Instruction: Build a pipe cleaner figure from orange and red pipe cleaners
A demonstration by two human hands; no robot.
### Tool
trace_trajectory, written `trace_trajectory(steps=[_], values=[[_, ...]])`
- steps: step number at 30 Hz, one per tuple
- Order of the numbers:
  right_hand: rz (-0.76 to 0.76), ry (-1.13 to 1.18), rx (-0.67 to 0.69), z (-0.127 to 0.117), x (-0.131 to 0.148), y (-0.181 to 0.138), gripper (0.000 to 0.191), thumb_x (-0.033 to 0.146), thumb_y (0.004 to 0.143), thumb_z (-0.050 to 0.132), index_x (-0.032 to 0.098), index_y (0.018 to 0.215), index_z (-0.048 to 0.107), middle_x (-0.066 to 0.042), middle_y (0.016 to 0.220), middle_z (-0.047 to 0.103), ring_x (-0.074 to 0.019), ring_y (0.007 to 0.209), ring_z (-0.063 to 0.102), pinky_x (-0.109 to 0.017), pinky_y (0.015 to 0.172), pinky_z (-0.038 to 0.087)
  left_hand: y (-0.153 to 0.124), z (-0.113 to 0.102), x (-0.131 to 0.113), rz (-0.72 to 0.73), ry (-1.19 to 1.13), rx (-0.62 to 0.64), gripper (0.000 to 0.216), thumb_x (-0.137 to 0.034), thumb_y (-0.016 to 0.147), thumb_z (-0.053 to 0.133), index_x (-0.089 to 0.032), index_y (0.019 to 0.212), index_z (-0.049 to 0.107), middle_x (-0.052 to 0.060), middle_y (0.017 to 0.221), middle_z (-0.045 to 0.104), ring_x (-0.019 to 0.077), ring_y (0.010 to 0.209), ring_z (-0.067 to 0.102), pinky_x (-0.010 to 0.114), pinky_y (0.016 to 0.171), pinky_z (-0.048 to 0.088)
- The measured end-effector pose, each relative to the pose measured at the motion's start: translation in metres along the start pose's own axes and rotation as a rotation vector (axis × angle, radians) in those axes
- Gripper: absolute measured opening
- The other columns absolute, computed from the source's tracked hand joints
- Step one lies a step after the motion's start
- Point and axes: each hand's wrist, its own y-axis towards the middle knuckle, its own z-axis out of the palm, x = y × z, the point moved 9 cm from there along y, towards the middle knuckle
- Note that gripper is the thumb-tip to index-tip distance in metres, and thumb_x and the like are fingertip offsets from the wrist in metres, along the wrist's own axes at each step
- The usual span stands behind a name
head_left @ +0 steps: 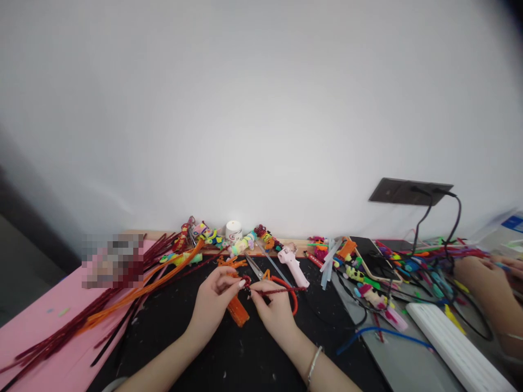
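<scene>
A dark red pipe cleaner (281, 291) is between my hands over the black mat (204, 359). Its near end is wound into a small coil (246, 281), which my left hand (216, 298) pinches between thumb and fingers. My right hand (274, 311) is closed on the same pipe cleaner just beside the coil, and a loose length sticks out to the right. Beneath and between the hands lies an orange block-like piece (238, 312). Partly open scissors (255, 268) rest just beyond my fingers. A red-orange curved stem (295, 302) shows behind my right hand.
A pink glue gun (292, 265) and white cup-like container (233, 233) stand toward the wall. Dark red stems (61, 337) and orange stems (134, 294) spread leftward over a pink surface. A white power strip (453, 345), cables and a co-worker's hands (476, 275) are at right.
</scene>
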Motion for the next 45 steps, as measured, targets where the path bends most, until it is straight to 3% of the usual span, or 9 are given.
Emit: trace_trajectory(steps=[24, 30, 45], values=[[0.052, 0.094, -0.038, 0.002, -0.011, 0.002, 0.017, 0.018, 0.085, 0.058, 0.018, 0.078, 0.073, -0.008, 0.073, 0.074, -0.0230, 0.068, 0.069, -0.035, 0.065, 0.055, 0.000, 0.003, 0.005, -0.057, -0.010, 0.116, 0.031, -0.033, 0.065, 0.080, -0.018, 0.084, 0.061, -0.001, 0.060, 0.070, 0.0170, 0.060, 0.066, 0.027, 0.065, 0.049], [0.092, 0.111, -0.010, 0.006, -0.018, -0.001, 0.018, 0.017, 0.085, 0.058, 0.019, 0.079, 0.075, -0.007, 0.069, 0.072, -0.0214, 0.059, 0.066, -0.032, 0.057, 0.053, 0.002, 0.002, 0.006, -0.057, 0.038, 0.150, 0.028, -0.032, 0.065, 0.078, -0.018, 0.082, 0.060, -0.002, 0.057, 0.068, 0.0171, 0.058, 0.064, 0.027, 0.064, 0.048], [0.144, 0.094, 0.031, 0.008, -0.018, -0.002, 0.020, 0.015, 0.083, 0.058, 0.019, 0.073, 0.074, -0.005, 0.067, 0.073, -0.0197, 0.063, 0.067, -0.027, 0.059, 0.052, 0.001, -0.001, 0.005, 0.000, 0.169, 0.193, 0.024, -0.027, 0.072, 0.071, -0.018, 0.093, 0.063, -0.003, 0.061, 0.066, 0.0172, 0.063, 0.064, 0.028, 0.068, 0.048]])
